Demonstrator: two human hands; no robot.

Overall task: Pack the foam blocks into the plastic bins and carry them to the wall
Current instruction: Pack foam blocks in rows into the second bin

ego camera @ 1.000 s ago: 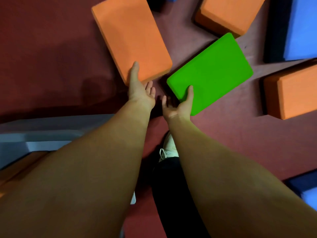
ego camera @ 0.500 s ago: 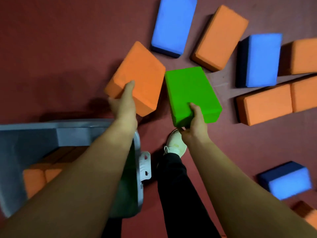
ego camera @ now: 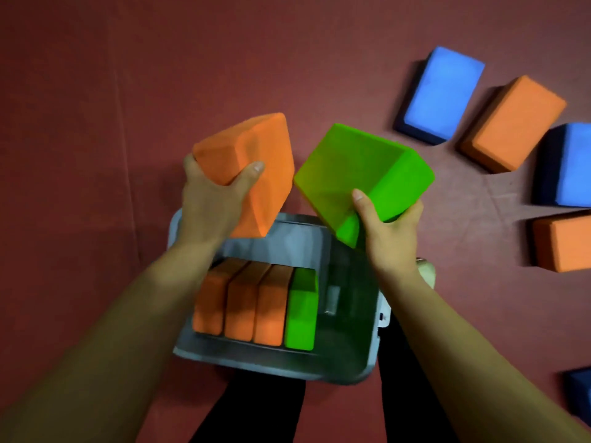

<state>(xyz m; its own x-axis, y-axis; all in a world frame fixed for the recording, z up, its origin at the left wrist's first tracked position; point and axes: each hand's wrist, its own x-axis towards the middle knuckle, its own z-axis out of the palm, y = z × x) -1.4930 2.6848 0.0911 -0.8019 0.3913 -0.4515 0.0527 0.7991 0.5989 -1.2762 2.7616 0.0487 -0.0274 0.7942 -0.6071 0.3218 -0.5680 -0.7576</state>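
My left hand (ego camera: 212,199) grips an orange foam block (ego camera: 256,161), held tilted in the air above the far edge of the grey plastic bin (ego camera: 351,362). My right hand (ego camera: 390,231) grips a green foam block (ego camera: 367,174), also lifted and tilted, over the bin's far right corner. Inside the bin stand three orange blocks (ego camera: 243,308) on edge, side by side, with one green block (ego camera: 300,311) to their right. The right part of the bin holds no blocks.
Loose blocks lie on the red floor at the right: a blue one (ego camera: 444,94), an orange one (ego camera: 515,123), another blue one (ego camera: 572,164), an orange one (ego camera: 566,241) and a dark blue one (ego camera: 580,398) at the edge. My dark trouser legs (ego camera: 256,410) stand beneath the bin.
Both hands lifted their blocks off the floor and carried them left, over the bin. The view swung left, so the bin now sits centred below the hands.
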